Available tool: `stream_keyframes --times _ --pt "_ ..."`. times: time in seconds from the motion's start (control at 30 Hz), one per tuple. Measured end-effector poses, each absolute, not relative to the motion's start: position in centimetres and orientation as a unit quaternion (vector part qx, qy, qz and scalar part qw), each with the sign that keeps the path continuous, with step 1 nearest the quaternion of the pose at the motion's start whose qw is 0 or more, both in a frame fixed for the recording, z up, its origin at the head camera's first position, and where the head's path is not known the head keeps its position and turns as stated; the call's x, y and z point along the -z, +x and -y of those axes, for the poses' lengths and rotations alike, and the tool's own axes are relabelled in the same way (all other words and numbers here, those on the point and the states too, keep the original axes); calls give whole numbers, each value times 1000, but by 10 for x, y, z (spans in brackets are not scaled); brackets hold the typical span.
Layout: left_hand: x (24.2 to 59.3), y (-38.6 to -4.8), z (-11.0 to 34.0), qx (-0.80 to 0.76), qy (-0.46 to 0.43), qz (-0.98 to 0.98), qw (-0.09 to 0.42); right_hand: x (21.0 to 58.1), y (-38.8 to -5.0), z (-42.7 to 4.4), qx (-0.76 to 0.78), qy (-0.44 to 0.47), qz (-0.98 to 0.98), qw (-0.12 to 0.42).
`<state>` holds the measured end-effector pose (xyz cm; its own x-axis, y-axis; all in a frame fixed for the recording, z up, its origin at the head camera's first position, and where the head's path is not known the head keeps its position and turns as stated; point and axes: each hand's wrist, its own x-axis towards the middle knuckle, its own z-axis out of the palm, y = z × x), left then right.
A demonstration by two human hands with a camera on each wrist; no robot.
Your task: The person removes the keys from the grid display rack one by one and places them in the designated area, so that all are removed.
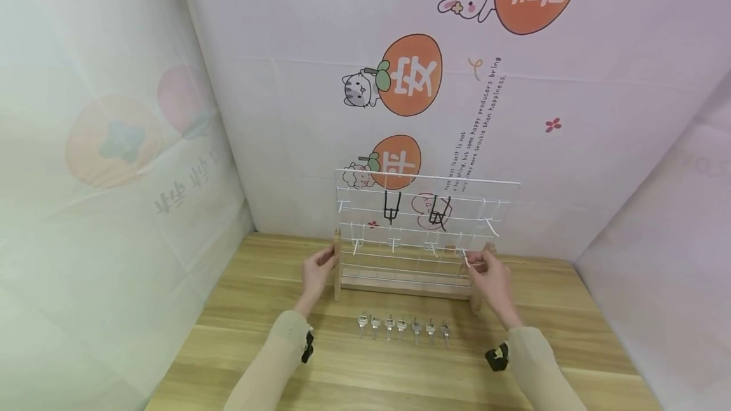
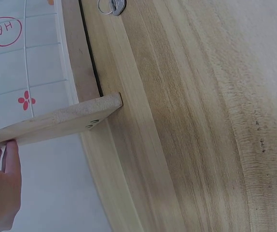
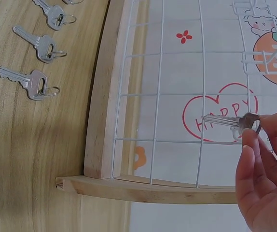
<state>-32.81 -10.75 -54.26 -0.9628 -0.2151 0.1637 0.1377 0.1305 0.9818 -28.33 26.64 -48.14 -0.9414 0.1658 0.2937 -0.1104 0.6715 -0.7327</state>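
A white wire grid rack (image 1: 427, 177) stands in a wooden frame on the table. White hooks (image 1: 394, 245) hang on it in two rows, with two black hooks (image 1: 391, 207) higher up. At its left end my left hand (image 1: 315, 274) grips the wooden side post (image 2: 56, 118), part of the fingers cut off in the left wrist view. My right hand (image 1: 492, 279) pinches a silver key (image 3: 223, 120) by its head, close to the lower right hook (image 1: 465, 257). The key points toward the grid; its ring is mostly hidden by the fingers.
In front of the rack several silver keys (image 1: 401, 325) with small rings lie in a row on the wood-grain table (image 1: 365, 376). White printed cloth (image 1: 297, 106) hangs behind and at both sides. The frame's bottom bar (image 1: 405, 285) runs along the table.
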Motion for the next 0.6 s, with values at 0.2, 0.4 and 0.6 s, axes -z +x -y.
stream_keyframes --times 0.2,0.4,0.6 --pt "541 -327 107 660 23 739 136 481 -281 -268 -396 -10 901 176" --pt "542 -327 107 666 24 733 133 482 -277 -268 -396 8 896 199" --pt "543 -328 107 668 21 731 138 484 -275 -268 -399 22 890 218"
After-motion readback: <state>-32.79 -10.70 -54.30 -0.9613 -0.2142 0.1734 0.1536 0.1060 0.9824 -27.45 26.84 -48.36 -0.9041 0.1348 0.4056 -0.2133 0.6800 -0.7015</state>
